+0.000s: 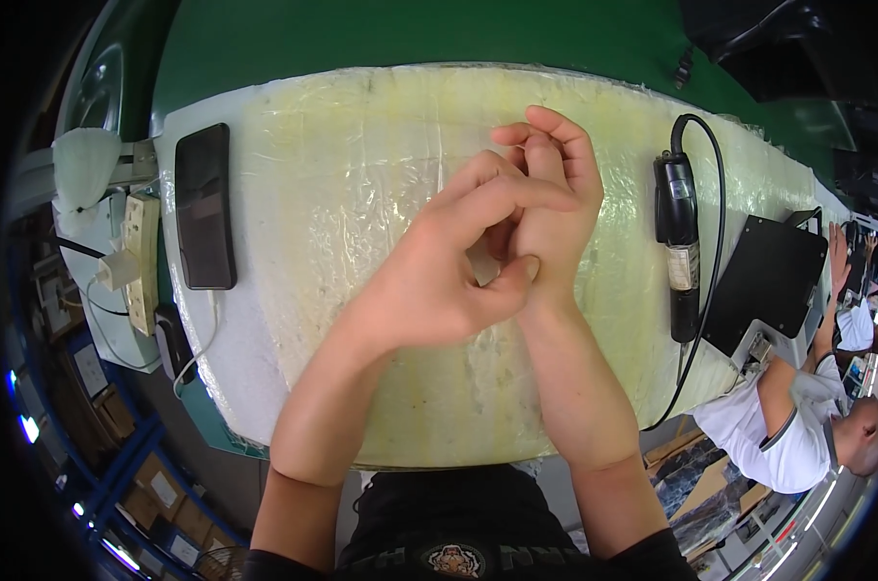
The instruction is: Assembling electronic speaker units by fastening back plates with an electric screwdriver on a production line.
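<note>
My left hand lies across my right hand above the middle of the plastic-wrapped table top. Its fingers wrap over the right palm, while its thumb presses near the right wrist. The right hand is raised, its fingers curled toward the left at the top. No object shows between the hands, though the overlap hides part of the right palm.
A black phone lies at the left, near a power strip and a white cable. On the right are a black corded handheld tool and a black panel. Another person sits beyond the right edge.
</note>
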Action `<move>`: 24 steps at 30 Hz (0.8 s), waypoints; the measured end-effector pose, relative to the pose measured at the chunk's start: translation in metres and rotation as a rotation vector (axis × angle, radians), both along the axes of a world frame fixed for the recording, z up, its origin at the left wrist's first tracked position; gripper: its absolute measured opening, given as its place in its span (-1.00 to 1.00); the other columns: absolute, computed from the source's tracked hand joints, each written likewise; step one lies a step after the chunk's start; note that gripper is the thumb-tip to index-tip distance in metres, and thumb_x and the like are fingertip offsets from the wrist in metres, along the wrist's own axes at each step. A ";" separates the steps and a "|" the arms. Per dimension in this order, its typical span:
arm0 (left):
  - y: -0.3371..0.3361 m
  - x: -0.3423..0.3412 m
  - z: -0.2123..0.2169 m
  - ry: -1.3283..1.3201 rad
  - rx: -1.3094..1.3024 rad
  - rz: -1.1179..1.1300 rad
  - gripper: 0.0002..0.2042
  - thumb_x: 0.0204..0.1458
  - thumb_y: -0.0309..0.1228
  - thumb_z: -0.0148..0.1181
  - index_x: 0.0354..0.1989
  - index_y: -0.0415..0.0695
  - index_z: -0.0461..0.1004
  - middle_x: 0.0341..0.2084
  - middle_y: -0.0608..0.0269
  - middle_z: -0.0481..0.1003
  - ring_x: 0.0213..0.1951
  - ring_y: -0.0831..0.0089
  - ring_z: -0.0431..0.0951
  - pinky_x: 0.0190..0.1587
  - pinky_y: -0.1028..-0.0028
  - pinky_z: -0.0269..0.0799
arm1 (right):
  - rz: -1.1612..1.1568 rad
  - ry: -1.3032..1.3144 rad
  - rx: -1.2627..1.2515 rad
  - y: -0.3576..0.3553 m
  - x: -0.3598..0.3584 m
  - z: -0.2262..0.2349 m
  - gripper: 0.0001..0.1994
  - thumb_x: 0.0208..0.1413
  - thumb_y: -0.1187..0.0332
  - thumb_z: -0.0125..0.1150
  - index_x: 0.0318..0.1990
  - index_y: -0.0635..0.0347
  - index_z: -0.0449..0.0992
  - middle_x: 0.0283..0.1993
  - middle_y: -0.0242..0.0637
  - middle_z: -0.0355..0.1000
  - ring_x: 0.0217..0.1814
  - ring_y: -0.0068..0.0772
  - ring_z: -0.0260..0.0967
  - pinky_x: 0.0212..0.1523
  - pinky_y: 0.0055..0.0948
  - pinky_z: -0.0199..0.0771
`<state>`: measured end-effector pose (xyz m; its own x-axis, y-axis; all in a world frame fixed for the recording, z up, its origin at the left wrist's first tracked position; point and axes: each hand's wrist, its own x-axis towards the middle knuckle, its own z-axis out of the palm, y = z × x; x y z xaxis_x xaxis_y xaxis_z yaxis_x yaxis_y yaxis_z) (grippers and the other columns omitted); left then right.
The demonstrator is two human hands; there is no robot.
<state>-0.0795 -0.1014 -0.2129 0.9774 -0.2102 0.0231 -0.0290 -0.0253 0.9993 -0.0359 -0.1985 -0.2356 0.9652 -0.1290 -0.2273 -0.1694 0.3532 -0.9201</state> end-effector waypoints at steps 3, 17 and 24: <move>0.004 0.003 -0.007 0.015 -0.116 -0.050 -0.51 -0.22 -0.75 0.05 -0.01 -0.18 0.43 -0.22 0.24 0.31 -0.19 0.44 0.36 -0.12 0.47 0.31 | 0.014 0.001 -0.009 -0.001 0.000 0.002 -0.83 0.23 0.41 -0.03 -0.10 0.28 0.38 -0.28 -0.29 0.42 -0.47 -0.71 0.21 -0.55 -0.71 0.26; 0.007 0.004 -0.005 0.045 -0.175 -0.114 -0.47 -0.22 -0.77 0.16 0.05 -0.21 0.40 -0.16 0.21 0.29 -0.09 0.38 0.37 -0.02 0.41 0.33 | 0.032 0.003 0.009 -0.001 0.000 0.003 -0.82 0.24 0.41 -0.05 -0.08 0.28 0.38 -0.26 -0.27 0.43 -0.47 -0.70 0.24 -0.58 -0.72 0.26; 0.006 0.003 -0.003 0.010 -0.111 -0.110 -0.45 -0.26 -0.77 0.14 0.05 -0.21 0.41 -0.15 0.19 0.30 -0.08 0.37 0.38 -0.01 0.41 0.34 | 0.052 -0.002 0.047 -0.002 -0.001 0.002 -0.83 0.23 0.43 -0.05 -0.08 0.28 0.38 -0.26 -0.26 0.42 -0.47 -0.71 0.23 -0.57 -0.72 0.27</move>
